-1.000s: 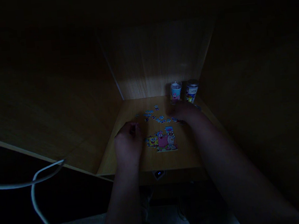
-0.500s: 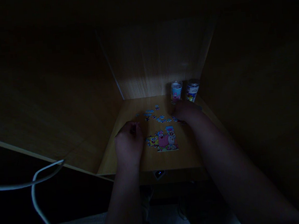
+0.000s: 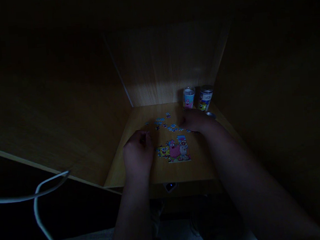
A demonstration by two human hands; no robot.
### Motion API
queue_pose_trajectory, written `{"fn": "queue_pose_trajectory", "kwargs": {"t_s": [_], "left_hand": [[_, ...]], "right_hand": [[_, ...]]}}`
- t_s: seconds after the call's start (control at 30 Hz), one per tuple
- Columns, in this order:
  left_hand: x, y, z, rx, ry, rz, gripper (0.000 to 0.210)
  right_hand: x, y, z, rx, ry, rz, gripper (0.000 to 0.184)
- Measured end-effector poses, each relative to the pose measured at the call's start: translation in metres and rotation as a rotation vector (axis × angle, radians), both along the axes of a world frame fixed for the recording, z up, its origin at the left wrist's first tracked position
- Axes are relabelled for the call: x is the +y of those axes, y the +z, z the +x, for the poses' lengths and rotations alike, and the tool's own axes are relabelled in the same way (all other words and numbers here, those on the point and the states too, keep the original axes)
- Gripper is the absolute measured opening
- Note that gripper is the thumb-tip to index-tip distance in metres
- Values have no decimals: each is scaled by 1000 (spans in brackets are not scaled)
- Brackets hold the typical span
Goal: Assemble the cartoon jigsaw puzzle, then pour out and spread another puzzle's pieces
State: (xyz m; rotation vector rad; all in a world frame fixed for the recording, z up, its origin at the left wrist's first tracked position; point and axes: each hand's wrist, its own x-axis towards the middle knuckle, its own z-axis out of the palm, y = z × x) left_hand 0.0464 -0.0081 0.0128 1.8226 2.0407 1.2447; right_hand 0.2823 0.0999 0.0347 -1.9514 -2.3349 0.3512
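On the wooden surface lies a partly joined jigsaw puzzle (image 3: 175, 150) with a yellow square figure, a pink figure and a pale one under a blue hat. Loose puzzle pieces (image 3: 173, 126), mostly blue, are scattered behind it. My left hand (image 3: 139, 148) is closed just left of the joined part, fingers curled together; whatever they pinch is too dark to make out. Over the right end of the loose pieces reaches my right hand (image 3: 195, 120), its fingers bent down and pressed together. Its fingertips are in shadow, and anything in them is hidden.
Two printed cans stand at the back right: a clear-topped can (image 3: 188, 98) and a metal-lidded can (image 3: 205, 98). A round lid (image 3: 210, 115) lies beside my right wrist. Wooden panels enclose the surface. A white cable (image 3: 38, 212) hangs at the lower left.
My right hand has shifted slightly left over the loose pieces, uncovering the round lid and more of the metal-lidded can. My left hand stays almost still.
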Motion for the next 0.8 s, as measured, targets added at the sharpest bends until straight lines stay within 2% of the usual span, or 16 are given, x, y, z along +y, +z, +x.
{"fn": "queue_pose_trajectory", "kwargs": {"t_s": [0.1,0.27,0.47,0.63,0.8], "left_hand": [[0,0,0,1,3,9,19],[0,0,0,-48,-59,6,19],[-1,0,1,-72,-234,-2,16],[1,-3,2,-25,-440,39,6],[3,-8,3,81,-647,78,16]], "right_hand": [[1,0,0,67,75,18,17],[0,4,1,237,154,4,20],[0,6,2,483,264,-206,19],[-4,7,2,517,348,-268,18],[-7,10,1,484,414,-355,19]]}}
